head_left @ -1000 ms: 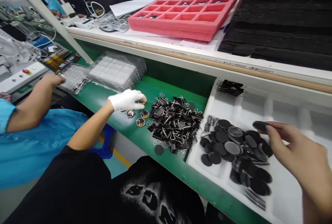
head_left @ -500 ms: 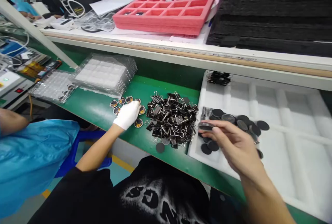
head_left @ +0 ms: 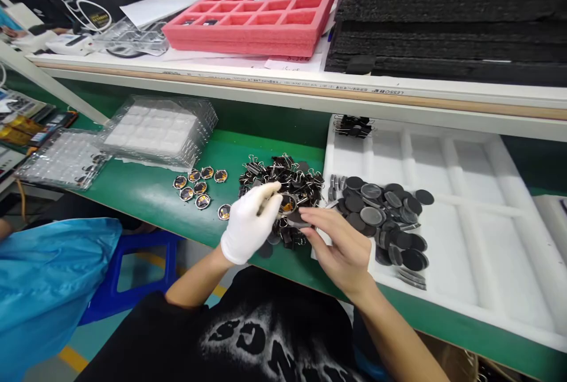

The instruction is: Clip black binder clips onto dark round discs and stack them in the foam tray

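The round case [head_left: 287,203] is up in front of the clip pile, between your two hands, with its orange-and-dark face showing. Farther left, a stack of clear trays [head_left: 153,128] stands on the green table [head_left: 133,190]. In front of it lies a cluster of cases [head_left: 201,187], with a lone case [head_left: 224,212] nearer your glove; your left wrist would do well to clear that one. Your gloved left hand [head_left: 250,225] holds the round case by its rim, fingers and thumb drawn in close; that grip looks right, since it leaves the face untouched. Behind sits the clip pile [head_left: 287,169], whose wire loops could snag a cuff or scratch a part, so carry both pieces well above it. Your bare right hand [head_left: 341,246] pinches a dark disc [head_left: 299,218] narrowly between fingertips and thumb; whether disc and case touch, you cannot tell from here. Bringing them together probably calls for level rims and light pressure. At the right, the white tray [head_left: 465,252] holds more loose discs [head_left: 372,215]; handle them by the edge.
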A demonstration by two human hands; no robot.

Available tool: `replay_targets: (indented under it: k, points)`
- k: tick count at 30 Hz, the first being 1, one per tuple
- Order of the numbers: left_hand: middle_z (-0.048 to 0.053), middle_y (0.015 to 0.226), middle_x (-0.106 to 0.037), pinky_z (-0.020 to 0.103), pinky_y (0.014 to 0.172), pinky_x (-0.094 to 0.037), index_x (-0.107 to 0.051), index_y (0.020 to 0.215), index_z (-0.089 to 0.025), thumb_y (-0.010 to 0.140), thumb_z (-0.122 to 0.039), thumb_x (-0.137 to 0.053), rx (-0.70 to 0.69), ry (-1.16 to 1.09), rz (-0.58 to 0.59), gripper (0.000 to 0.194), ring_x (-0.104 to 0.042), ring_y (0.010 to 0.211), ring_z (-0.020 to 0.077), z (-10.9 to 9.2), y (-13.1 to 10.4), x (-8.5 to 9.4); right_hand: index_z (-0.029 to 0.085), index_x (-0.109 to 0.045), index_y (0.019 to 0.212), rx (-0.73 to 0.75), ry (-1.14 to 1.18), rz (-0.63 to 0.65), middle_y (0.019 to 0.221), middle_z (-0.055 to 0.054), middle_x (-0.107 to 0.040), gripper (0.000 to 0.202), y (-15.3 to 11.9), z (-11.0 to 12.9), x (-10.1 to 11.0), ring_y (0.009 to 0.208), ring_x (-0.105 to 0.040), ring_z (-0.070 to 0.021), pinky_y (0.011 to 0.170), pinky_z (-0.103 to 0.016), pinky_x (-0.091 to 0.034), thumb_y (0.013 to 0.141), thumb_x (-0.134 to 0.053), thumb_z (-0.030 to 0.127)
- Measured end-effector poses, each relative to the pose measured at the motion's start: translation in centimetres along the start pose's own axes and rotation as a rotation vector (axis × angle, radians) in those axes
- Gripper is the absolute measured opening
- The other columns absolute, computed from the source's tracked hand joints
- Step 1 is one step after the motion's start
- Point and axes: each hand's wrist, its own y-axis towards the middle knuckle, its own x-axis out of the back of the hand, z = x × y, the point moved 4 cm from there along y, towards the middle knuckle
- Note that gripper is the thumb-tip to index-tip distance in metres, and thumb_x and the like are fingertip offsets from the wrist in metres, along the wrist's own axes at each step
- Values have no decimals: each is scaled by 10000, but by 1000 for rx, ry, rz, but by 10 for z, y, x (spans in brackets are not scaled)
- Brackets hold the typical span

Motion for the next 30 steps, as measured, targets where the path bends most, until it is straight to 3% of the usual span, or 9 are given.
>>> replay_targets:
  k: [3, 8, 11, 14, 16, 19, 23, 28, 30]
  points:
    - [47, 1125, -750, 290, 774, -646, -690, 1180, -251, 1002, -344, -565, -67, -82, -39, 236, -750, 848, 154, -6, -16, -13, 321, -754, 1063, -89, -97, -91, 927, -57, -710, 201, -7, -4, 4, 783, -691, -223, 686, -410, -610, 920, -691, 196]
    - [41, 1068, -746, 294, 764, -647, -706, 1157, -267, 995, -297, -574, -140, -174, 38, 210, -745, 814, 143, -14, -28, -23, 279, -628, 986, -295, 36, -180, 1013, -73, -625, 71, -24, -24, 0, 711, -617, -180, 582, -347, -562, 944, -671, 317]
    - [38, 1026, -751, 305, 827, -630, -702, 1150, -270, 1004, -256, -549, -238, -150, 69, 212, -738, 905, 155, -22, -28, -23, 291, -546, 1057, -457, 290, -150, 1042, -50, -648, 211, -31, -34, -5, 594, -599, -134, 505, -298, -544, 937, -687, 391]
    - [60, 1098, -744, 305, 844, -616, -640, 1270, -254, 965, -288, -626, -343, -100, 149, 307, -730, 959, 174, -27, -31, -29, 292, -614, 1109, -556, 361, -87, 876, -19, -667, 206, -33, -34, -5, 564, -620, -144, 491, -281, -543, 951, -667, 413]
    - [69, 1113, -745, 308, 853, -608, -596, 1333, -243, 930, -296, -680, -381, -38, 188, 414, -729, 971, 186, -28, -35, -32, 285, -686, 1054, -549, 366, -66, 807, -13, -649, 157, -33, -31, 0, 561, -613, -143, 502, -275, -538, 950, -672, 402]
    - [38, 1009, -753, 287, 804, -591, -626, 1283, -253, 949, -266, -649, -345, -10, 231, 335, -722, 870, 161, -27, -34, -27, 285, -741, 1034, -485, 405, 7, 883, -37, -664, 165, -33, -28, 7, 640, -629, -157, 555, -289, -554, 896, -741, 375]
    - [6, 939, -757, 247, 755, -561, -680, 1202, -241, 963, -374, -635, -352, -63, 552, 278, -701, 793, 131, -35, -6, -16, 282, -763, 992, -459, 455, 86, 921, -55, -683, 97, -37, -31, 15, 796, -659, -192, 671, -313, -584, 905, -730, 309]
    - [47, 989, -746, 319, 770, -502, -690, 1041, -211, 999, -523, -500, -356, 455, 469, 367, -695, 870, 209, -37, 77, -25, 302, -753, 1051, -581, 623, -36, 1025, -42, -643, 131, -41, -41, 18, 766, -636, -163, 692, -337, -601, 940, -693, 337]
    - [68, 976, -729, 320, 702, -466, -668, 1063, -202, 956, -580, -533, -428, 640, 618, 415, -684, 843, 238, -33, 101, -47, 303, -767, 1038, -608, 659, -64, 1069, -45, -640, 133, -41, -40, 19, 788, -631, -162, 690, -333, -595, 925, -715, 350]
